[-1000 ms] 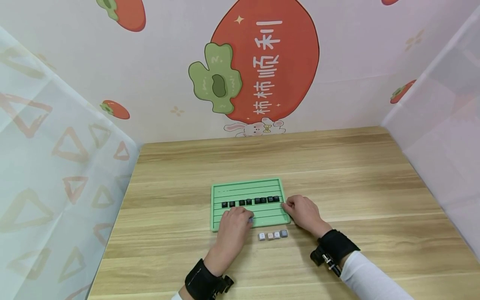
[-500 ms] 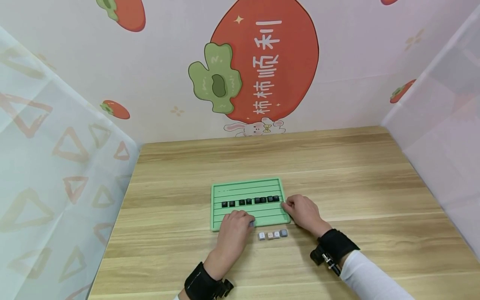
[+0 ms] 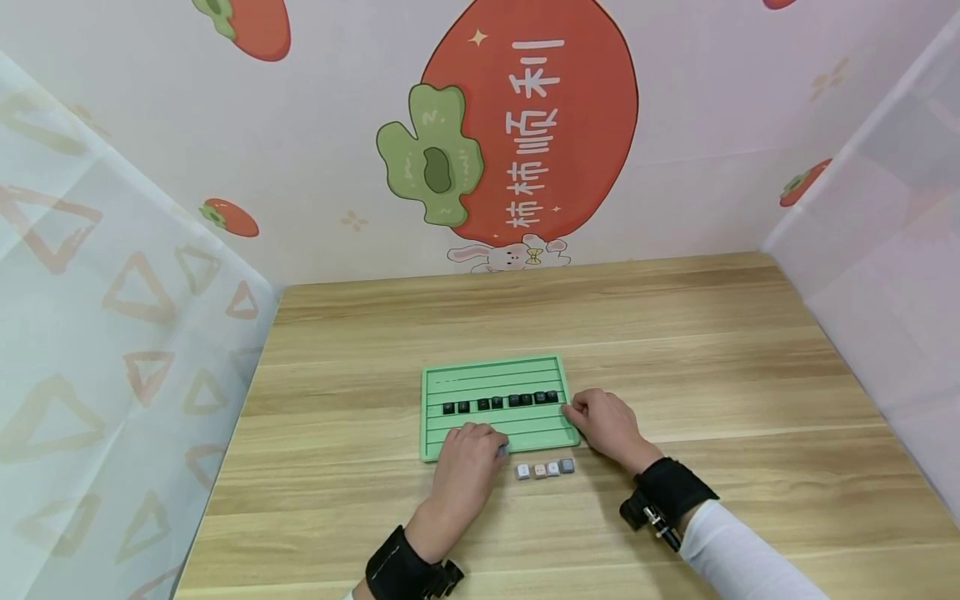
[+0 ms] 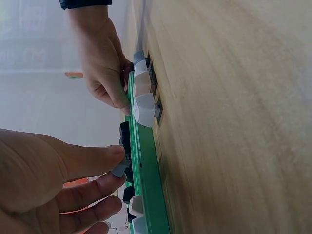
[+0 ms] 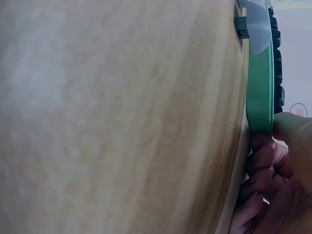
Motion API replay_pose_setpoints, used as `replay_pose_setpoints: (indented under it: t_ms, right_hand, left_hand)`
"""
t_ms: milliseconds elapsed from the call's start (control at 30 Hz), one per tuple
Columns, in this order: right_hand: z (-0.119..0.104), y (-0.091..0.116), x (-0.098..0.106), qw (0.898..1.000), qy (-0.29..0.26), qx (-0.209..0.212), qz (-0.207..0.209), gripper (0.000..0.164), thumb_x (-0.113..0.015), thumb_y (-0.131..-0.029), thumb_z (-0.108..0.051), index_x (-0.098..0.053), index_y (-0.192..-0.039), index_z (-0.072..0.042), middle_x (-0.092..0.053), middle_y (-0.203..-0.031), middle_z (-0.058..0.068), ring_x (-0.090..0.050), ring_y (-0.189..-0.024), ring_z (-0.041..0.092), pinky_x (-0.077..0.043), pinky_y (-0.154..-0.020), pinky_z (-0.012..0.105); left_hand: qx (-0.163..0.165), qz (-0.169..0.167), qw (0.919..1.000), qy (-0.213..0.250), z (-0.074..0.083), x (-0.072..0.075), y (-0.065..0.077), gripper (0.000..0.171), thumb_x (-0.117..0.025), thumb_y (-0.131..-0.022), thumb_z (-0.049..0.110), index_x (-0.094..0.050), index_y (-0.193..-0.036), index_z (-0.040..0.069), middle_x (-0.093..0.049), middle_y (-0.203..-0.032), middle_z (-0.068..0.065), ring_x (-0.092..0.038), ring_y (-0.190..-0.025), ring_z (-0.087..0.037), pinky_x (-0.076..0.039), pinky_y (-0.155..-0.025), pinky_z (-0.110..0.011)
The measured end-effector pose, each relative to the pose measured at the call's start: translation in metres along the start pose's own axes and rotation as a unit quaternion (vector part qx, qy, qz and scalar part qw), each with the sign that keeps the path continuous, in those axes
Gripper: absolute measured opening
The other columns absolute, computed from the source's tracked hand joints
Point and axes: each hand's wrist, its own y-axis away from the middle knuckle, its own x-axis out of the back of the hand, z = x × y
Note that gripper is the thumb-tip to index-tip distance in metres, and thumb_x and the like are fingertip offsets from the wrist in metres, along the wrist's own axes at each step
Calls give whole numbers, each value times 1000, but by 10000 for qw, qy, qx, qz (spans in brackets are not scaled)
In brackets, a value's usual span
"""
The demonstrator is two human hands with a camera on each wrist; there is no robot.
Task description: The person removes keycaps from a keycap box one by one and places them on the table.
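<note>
My left hand [image 3: 467, 467] pinches a small grey keycap [image 4: 119, 169] between thumb and forefinger, over the front part of a green ridged board [image 3: 536, 427]. My right hand [image 3: 609, 427] grips the board's right edge, thumb on top and fingers against the side in the right wrist view. A row of black keycaps [image 3: 513, 401] runs across the middle of the board. Pale keycaps, one cream [image 4: 137, 206], sit on the board near my left fingers; in the head view that hand hides them.
In front of the board, a short row of loose white, beige and grey keycaps [image 3: 540, 472] lies on the wooden table [image 3: 675, 333]. Printed cloth walls [image 3: 322, 150] stand at the back and both sides.
My left hand has drawn back slightly toward the board's front edge, still pinching the grey keycap. The right hand and the board stay in place.
</note>
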Motion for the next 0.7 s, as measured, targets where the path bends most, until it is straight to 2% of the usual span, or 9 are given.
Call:
replay_pose_setpoints:
  t_ms: [233, 467, 700]
  right_hand:
    - [0, 0, 0, 10000, 3, 4, 17, 48, -65, -98, -27, -41, -58, -18, -31, -54, -7, -34, -50, 11, -21, -51, 23]
    - [0, 0, 0, 10000, -9, 25, 29, 48, -65, -98, -26, -40, -57, -18, -31, -54, -7, -34, -50, 11, -21, -51, 23]
    - [0, 0, 0, 10000, -17, -4, 21, 48, -65, -98, -26, -40, -57, -18, -31, -54, -7, -35, -50, 11, -22, -51, 23]
  left_hand:
    - [-124, -54, 9999, 83, 1, -4, 4, 8, -82, -83, 17, -79, -89, 18, -75, -90, 3, -65, -84, -16, -46, -69, -29]
    - [-120, -131, 9998, 84, 4, -6, 6, 11, -84, -81, 18, -79, -90, 18, -75, -90, 4, -64, -83, -14, -42, -67, -26]
    - [-128, -223, 9996, 63, 5, -7, 7, 10, -84, -81, 20, -79, -90, 18, -75, -90, 5, -65, -86, -14, -45, -71, -28]
